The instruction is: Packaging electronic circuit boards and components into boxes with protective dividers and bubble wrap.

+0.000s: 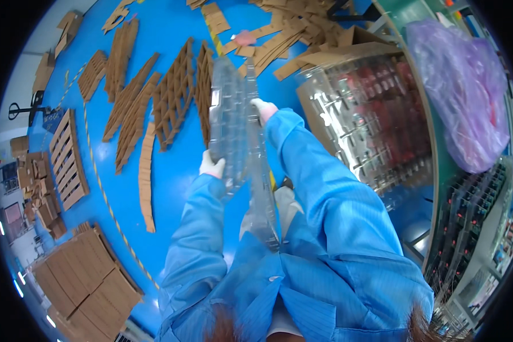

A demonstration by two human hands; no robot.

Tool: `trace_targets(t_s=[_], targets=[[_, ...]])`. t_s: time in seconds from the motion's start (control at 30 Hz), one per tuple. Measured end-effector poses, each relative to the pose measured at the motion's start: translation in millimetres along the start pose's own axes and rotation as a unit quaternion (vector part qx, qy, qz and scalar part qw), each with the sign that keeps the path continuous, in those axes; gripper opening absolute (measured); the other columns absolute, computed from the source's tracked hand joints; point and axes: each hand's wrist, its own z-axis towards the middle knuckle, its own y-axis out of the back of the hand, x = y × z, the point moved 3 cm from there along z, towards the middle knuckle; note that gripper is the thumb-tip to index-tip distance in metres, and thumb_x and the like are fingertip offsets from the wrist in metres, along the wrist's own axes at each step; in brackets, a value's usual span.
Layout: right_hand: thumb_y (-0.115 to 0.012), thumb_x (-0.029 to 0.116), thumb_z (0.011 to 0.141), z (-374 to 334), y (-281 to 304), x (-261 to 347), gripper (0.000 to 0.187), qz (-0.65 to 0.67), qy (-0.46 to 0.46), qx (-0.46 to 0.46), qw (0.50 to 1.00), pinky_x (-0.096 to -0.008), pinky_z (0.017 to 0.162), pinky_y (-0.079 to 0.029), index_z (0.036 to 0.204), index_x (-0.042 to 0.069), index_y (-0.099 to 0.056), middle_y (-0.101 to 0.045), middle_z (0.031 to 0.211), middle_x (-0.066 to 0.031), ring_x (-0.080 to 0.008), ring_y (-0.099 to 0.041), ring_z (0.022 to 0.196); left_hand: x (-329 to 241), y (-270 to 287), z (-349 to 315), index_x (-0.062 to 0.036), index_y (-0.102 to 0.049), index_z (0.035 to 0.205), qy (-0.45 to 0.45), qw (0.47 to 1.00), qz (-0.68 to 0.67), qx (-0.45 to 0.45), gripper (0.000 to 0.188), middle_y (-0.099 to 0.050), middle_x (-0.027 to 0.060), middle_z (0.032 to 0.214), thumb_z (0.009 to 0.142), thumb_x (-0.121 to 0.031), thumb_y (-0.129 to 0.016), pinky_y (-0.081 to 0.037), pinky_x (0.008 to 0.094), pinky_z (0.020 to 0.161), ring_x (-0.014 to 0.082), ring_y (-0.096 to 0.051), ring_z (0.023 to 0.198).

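Note:
My left hand, in a pale glove, is closed on the lower left edge of a clear plastic compartment tray. Against that tray's right side stands a second clear plastic piece, seen nearly edge-on and reaching down toward my waist. My right hand, farther forward and also gloved, grips its right edge. Whether the two pieces are separate or joined, I cannot tell. To the right of my right arm, a large stack of clear molded trays rests near a brown cardboard sheet, with reddish parts showing through.
Cardboard divider grids and flat cardboard scraps lie about the blue floor. A wooden pallet and stacked cartons stand left. At right, a purple plastic bag lies on a green-edged bench near black trays.

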Motion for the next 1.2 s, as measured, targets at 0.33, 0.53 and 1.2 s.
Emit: trace_targets(t_s=[0.33,0.53,1.2], targets=[[-0.052,0.045,0.078,-113,-16,-200,0.062,-0.343,0.076,-0.057,0.934,-0.0389,0.079,-0.045,0.121,0.001,-0.041,-0.058,0.1,-0.0219,-0.0348,-0.056,0.087,17,15,-4,-0.0066,-0.05,0.102,0.008,0.998,0.001,-0.059,0.033,-0.058,0.0081,0.079,0.071,-0.01,-0.058,-0.043,0.0263,0.059,0.0171,-0.053,0.064],[-0.063,0.037,0.071,-160,6,-352,0.059,-0.275,0.042,-0.011,0.96,-0.0377,0.073,-0.046,0.113,0.001,-0.044,-0.057,0.092,-0.0196,-0.0323,-0.057,0.079,19,19,18,-0.0075,-0.05,0.102,0.038,0.996,-0.075,0.021,0.034,-0.058,0.0069,0.078,0.069,-0.01,-0.059,-0.044,0.027,0.059,0.0166,-0.053,0.065],[-0.057,0.032,0.065,-123,31,-187,0.05,-0.343,-0.031,-0.149,0.927,-0.0392,0.075,-0.045,0.104,0.001,-0.052,-0.06,0.09,-0.0193,-0.0361,-0.057,0.084,6,34,6,-0.0065,-0.047,0.105,0.041,0.995,-0.075,0.053,0.033,-0.058,0.0084,0.084,0.074,-0.006,-0.058,-0.047,0.0283,0.054,0.017,-0.055,0.066]])
